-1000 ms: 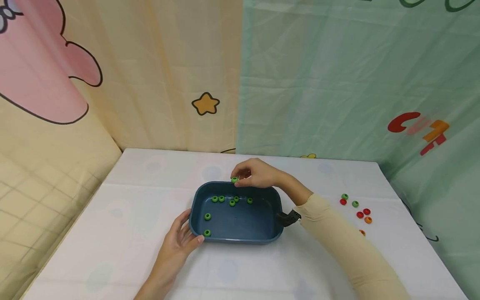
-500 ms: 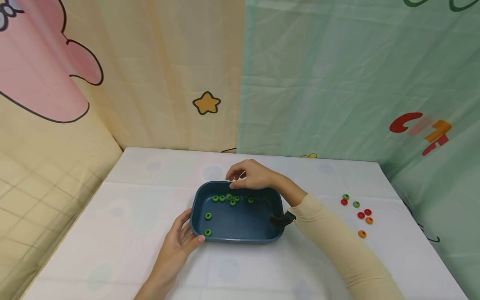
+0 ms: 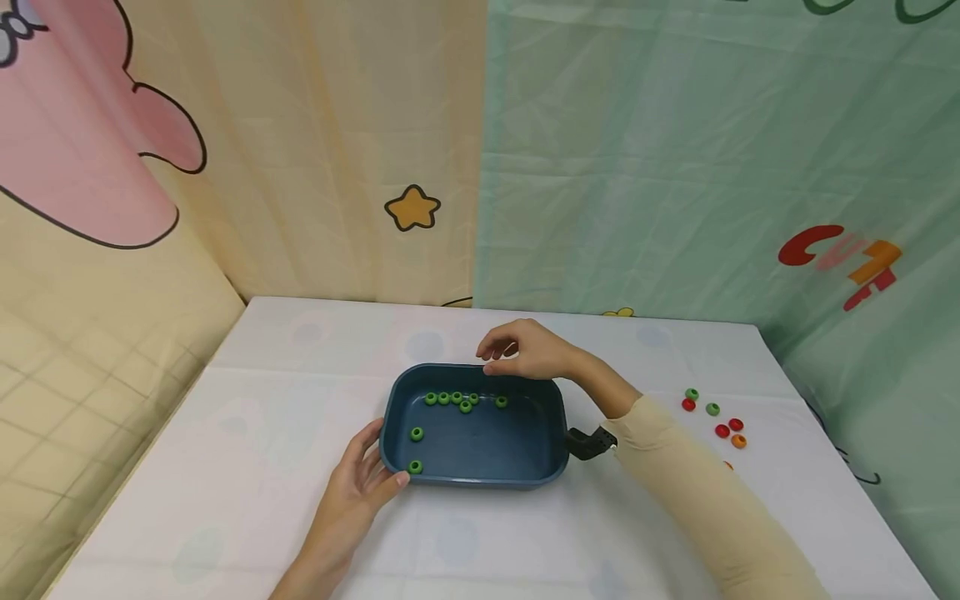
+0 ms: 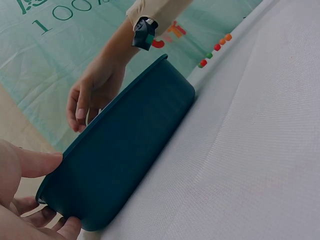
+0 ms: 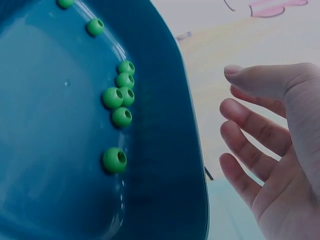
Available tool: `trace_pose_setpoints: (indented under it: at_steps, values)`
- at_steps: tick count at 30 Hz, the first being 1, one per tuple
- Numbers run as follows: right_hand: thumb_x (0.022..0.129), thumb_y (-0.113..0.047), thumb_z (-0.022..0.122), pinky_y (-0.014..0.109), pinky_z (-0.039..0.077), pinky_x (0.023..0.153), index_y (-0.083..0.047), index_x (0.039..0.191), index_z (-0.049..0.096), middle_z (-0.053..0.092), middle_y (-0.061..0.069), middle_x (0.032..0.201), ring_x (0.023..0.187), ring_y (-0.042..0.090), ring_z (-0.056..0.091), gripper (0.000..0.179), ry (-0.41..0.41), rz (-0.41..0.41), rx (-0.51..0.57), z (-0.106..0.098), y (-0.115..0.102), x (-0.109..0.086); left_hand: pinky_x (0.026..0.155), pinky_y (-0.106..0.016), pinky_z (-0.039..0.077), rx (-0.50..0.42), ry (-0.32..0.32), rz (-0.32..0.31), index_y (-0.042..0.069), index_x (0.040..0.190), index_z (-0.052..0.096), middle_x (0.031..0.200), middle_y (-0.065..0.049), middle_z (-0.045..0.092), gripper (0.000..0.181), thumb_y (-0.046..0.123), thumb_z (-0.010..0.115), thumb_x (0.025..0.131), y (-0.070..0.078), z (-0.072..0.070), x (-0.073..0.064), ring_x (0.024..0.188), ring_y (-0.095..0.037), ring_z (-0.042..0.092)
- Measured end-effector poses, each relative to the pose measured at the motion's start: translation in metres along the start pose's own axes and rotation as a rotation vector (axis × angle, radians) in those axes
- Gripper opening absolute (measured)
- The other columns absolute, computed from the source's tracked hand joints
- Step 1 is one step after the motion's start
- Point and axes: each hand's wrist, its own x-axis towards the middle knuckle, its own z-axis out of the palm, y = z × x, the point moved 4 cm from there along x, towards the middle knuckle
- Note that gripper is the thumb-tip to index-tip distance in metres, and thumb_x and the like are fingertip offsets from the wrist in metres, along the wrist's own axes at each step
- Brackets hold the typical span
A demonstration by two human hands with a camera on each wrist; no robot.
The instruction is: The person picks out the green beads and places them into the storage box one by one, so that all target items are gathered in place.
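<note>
A blue rectangular tray point(image 3: 487, 454) with rounded corners stands on the white table. My left hand point(image 3: 348, 492) grips its near left corner, thumb on the rim and fingers against the outer wall, as the left wrist view shows. Inside lie several green beads point(image 3: 466, 407), most of them along the far wall and two towards the left end. Above the far rim is my right hand point(image 3: 531, 350), holding nothing, with its fingers loosely bent and thumb apart from them. In the right wrist view the holes in the green beads point(image 5: 114, 160) are visible.
Right of the tray, loose beads lie on the tablecloth: green beads point(image 3: 712, 409), red beads point(image 3: 722, 431) and an orange bead point(image 3: 738, 442). Another orange one is mostly covered by the right sleeve point(image 3: 705, 500). Printed curtains point(image 3: 600, 167) hang behind the table.
My right hand let go of a green bead, which dropped into the tray and now sits in the far row. The hand then shifted slightly right. My left hand stayed put.
</note>
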Motion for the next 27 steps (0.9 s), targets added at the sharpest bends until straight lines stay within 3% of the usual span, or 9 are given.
trace_pose_setpoints:
  at_steps: [10,21,27]
  values:
    - [0.096,-0.014,0.076,0.042,0.056,0.096,-0.005,0.114,0.075,0.072,0.013,0.110,0.098,0.019,0.065,0.021,0.018,0.052,0.009,-0.012,0.011,-0.023,0.102,-0.022,0.047,0.002,0.003,-0.005,0.012,0.160,0.028,0.166,-0.009,0.027,0.085,-0.008,0.072,0.091,0.000,0.001,0.000,0.144,-0.030,0.040]
    - [0.095,-0.014,0.077,0.047,0.055,0.096,-0.006,0.113,0.075,0.071,0.011,0.110,0.099,0.022,0.066,0.020,0.083,0.127,0.000,-0.031,0.023,-0.059,0.102,-0.021,0.048,-0.002,0.000,-0.002,0.013,0.160,0.028,0.165,-0.009,0.027,0.084,-0.008,0.072,0.091,0.001,0.002,-0.001,0.144,-0.031,0.040]
    - [0.094,-0.013,0.078,0.045,0.056,0.095,-0.007,0.112,0.075,0.072,0.002,0.107,0.098,0.021,0.065,0.019,0.136,0.167,-0.022,-0.045,0.034,-0.080,0.102,-0.021,0.048,0.003,0.001,-0.001,0.013,0.160,0.028,0.165,-0.009,0.028,0.084,-0.008,0.072,0.092,0.001,0.002,-0.001,0.144,-0.031,0.040]
